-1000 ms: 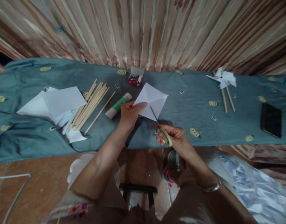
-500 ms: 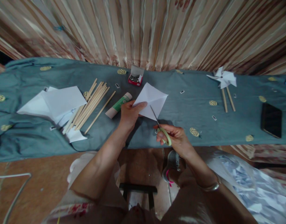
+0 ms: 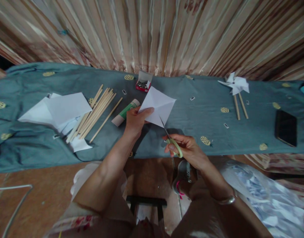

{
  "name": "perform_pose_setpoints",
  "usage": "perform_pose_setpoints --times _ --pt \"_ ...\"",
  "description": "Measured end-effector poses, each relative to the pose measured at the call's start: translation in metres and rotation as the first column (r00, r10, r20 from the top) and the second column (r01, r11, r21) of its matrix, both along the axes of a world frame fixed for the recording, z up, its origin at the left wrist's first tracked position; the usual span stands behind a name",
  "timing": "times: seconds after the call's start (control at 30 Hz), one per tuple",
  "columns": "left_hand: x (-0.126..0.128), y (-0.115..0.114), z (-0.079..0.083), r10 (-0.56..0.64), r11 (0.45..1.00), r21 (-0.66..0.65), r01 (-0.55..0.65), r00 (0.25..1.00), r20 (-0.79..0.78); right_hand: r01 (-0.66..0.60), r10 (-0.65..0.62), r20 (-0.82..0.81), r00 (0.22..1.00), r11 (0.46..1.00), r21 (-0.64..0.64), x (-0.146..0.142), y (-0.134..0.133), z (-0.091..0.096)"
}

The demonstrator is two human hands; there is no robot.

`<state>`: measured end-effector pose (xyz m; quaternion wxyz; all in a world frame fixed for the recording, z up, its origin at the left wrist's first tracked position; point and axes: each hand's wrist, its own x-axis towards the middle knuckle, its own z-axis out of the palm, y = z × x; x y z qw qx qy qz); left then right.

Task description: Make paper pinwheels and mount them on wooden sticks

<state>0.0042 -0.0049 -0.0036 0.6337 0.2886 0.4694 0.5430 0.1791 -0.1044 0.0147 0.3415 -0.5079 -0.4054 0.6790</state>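
Note:
A creased white square of paper point(image 3: 158, 105) is pinched by its left corner in my left hand point(image 3: 137, 120), thumb on top and fingers underneath. My right hand point(image 3: 183, 147) grips the pale green handles of a pair of scissors point(image 3: 175, 147). Their blades lie at the paper's lower corner and point toward its middle. Just left of my left hand rests a green and white tube point(image 3: 126, 112). Behind the paper stands a small open red box point(image 3: 142, 86) of shiny metal pieces, too small to name surely.
Several wooden sticks point(image 3: 98, 112) lie on the teal cloth point(image 3: 199, 115), beside white paper sheets point(image 3: 65, 107). At the right are a paper pinwheel point(image 3: 237, 85) on sticks and a black phone point(image 3: 286, 128). Below, a plastic bag point(image 3: 271, 195) holds white scraps.
The paper and both hands have shifted very slightly in view, along with the table items. The scissors have drawn back a little toward the paper's lower corner.

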Motion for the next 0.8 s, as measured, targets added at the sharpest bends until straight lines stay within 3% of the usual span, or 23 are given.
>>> perform_pose_setpoints --times 0.27,0.37,0.43,0.5,0.6,0.7,0.8 --pt "-0.006 0.006 0.002 0.027 0.999 -0.032 -0.026 0.999 0.046 -0.073 0.074 0.026 0.997 0.996 -0.051 0.029 -0.003 0.013" --pt "-0.006 0.006 0.001 0.032 0.999 -0.011 -0.031 0.999 0.033 -0.018 0.018 0.087 0.996 1.0 -0.009 0.043 -0.001 0.013" --pt "-0.005 0.005 0.0 0.003 1.0 0.005 -0.003 1.0 0.013 0.078 -0.088 0.127 0.988 0.994 0.08 0.049 0.002 0.011" --pt "-0.003 0.002 0.0 -0.067 0.998 0.014 0.068 0.997 -0.032 0.227 -0.258 0.153 0.954 0.954 0.196 0.052 0.006 0.007" --pt "-0.001 -0.003 0.001 -0.199 0.98 -0.005 0.2 0.973 -0.12 0.418 -0.489 0.13 0.862 0.833 0.363 0.052 0.013 0.002" --pt "0.0 -0.007 0.002 -0.317 0.949 -0.06 0.311 0.929 -0.193 0.446 -0.542 0.095 0.835 0.768 0.461 0.049 0.02 0.001" --pt "-0.001 -0.009 0.002 -0.401 0.915 -0.089 0.393 0.867 -0.295 0.379 -0.5 0.129 0.857 0.779 0.499 0.046 0.024 0.001"
